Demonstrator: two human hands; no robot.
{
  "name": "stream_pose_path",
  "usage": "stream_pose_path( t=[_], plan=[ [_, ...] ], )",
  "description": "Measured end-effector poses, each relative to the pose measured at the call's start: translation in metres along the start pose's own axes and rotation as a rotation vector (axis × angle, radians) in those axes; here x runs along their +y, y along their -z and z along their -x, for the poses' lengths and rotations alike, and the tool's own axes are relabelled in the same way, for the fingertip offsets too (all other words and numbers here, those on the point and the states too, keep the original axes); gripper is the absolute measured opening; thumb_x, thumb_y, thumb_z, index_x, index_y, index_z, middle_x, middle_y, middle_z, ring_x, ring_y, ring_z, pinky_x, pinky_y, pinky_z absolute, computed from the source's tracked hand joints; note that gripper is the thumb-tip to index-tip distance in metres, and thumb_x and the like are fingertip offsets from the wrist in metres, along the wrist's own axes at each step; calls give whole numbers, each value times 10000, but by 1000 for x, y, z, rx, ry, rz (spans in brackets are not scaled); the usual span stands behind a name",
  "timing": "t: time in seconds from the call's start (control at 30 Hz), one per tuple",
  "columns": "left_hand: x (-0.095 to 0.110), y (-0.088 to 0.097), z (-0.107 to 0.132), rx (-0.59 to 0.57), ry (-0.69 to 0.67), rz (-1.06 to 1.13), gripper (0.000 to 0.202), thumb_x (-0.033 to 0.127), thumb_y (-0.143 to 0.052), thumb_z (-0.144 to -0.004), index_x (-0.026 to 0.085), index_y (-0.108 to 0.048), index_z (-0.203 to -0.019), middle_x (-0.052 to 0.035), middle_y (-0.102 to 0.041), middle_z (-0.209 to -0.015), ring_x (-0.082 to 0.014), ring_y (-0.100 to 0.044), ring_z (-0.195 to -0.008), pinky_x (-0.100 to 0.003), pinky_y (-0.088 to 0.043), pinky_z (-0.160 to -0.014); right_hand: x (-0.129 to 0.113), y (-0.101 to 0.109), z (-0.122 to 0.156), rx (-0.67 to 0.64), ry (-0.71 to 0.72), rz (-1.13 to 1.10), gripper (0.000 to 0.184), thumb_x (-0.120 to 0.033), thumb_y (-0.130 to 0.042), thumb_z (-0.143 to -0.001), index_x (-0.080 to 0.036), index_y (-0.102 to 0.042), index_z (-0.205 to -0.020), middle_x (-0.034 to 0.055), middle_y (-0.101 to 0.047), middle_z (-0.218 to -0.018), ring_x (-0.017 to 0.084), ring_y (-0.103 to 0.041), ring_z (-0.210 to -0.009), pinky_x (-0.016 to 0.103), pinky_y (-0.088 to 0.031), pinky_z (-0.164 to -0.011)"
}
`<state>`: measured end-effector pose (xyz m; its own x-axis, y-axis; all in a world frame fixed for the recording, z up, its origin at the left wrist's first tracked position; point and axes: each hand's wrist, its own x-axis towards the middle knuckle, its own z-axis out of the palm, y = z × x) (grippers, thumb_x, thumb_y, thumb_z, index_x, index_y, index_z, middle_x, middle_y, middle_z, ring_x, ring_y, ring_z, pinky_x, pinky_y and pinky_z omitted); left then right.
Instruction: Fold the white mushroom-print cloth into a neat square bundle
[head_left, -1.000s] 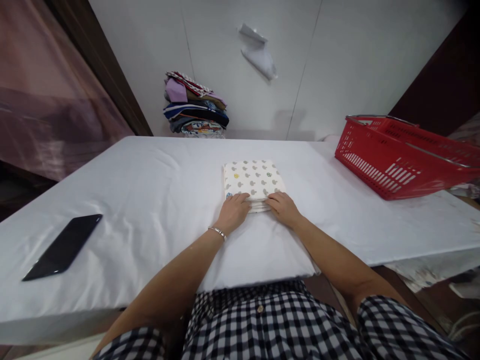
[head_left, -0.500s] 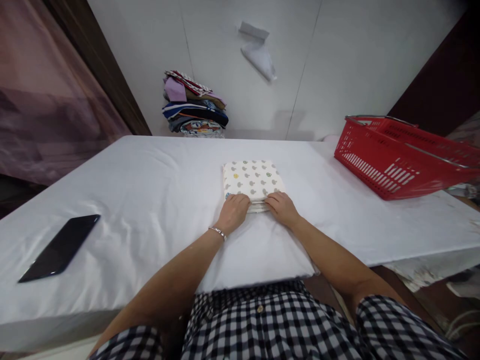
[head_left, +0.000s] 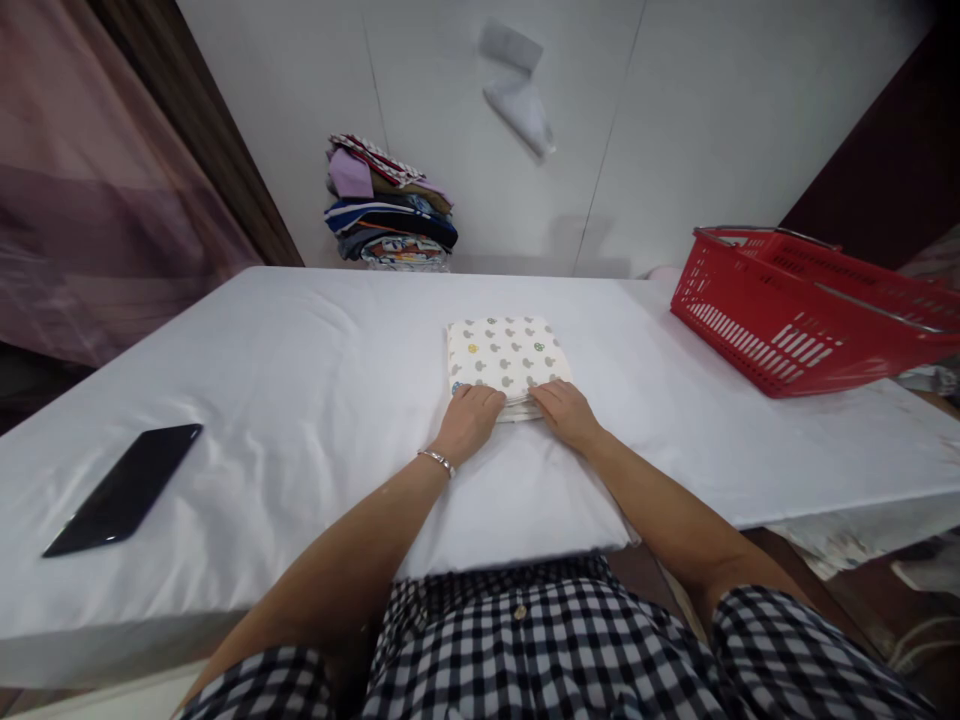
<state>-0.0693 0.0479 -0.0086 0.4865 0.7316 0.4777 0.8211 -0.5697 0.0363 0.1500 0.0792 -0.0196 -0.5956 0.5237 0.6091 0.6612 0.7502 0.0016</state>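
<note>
A folded cream cloth [head_left: 505, 352] with small grey prints lies in the middle of the white-covered table [head_left: 315, 370]. My left hand [head_left: 469, 423], with a thin bracelet at the wrist, rests on the cloth's near left edge, fingers curled over it. My right hand [head_left: 566, 413] lies on the near right edge, its fingers bent onto the folded layers. Both hands press against the cloth side by side.
A black phone [head_left: 124, 488] lies on the table at the near left. A red plastic basket [head_left: 802, 308] sits at the far right. A pile of folded colourful clothes [head_left: 388, 205] stands by the white wall behind the table.
</note>
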Motion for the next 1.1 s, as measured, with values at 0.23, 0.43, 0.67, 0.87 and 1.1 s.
stream_pose_path(
  t=[0.23,0.43,0.67,0.87,1.1],
  plan=[
    [-1,7,2,12,56,87,141,279,-491,-883,206,-596,-942,-69,-610,-938,-212,-531,-918,-379,-394,-789,0,4,0,-27,17,-32,237,-198,-393,-933,-171,-600,-1045,91,-635,-937,197,-531,-845,335,-418,-729],
    [-5,4,3,16,60,89,151,317,-517,-871,214,-615,-924,-65,-608,-941,-213,-525,-918,-369,-400,-779,2,2,2,-26,10,-51,242,-209,-400,-931,-177,-606,-1053,92,-634,-959,199,-523,-863,335,-415,-743],
    [-4,4,-1,41,90,76,193,294,-436,-918,199,-603,-900,-51,-608,-894,-193,-530,-861,-344,-396,-753,-1,5,1,-44,16,-92,245,-280,-422,-923,-177,-600,-1057,94,-622,-968,208,-517,-864,354,-412,-748],
    [-1,4,-4,28,107,24,186,267,-431,-917,185,-585,-851,-60,-597,-872,-194,-518,-823,-343,-389,-727,-2,4,0,-43,5,-68,278,-340,-441,-920,-156,-579,-1076,106,-625,-972,217,-513,-864,359,-408,-744],
    [-3,4,0,24,85,71,175,320,-470,-899,189,-586,-914,-62,-593,-918,-198,-516,-852,-343,-395,-756,-2,3,-1,-22,-18,-66,235,-259,-399,-940,-160,-600,-1011,97,-630,-943,208,-522,-859,347,-412,-734]
  ],
)
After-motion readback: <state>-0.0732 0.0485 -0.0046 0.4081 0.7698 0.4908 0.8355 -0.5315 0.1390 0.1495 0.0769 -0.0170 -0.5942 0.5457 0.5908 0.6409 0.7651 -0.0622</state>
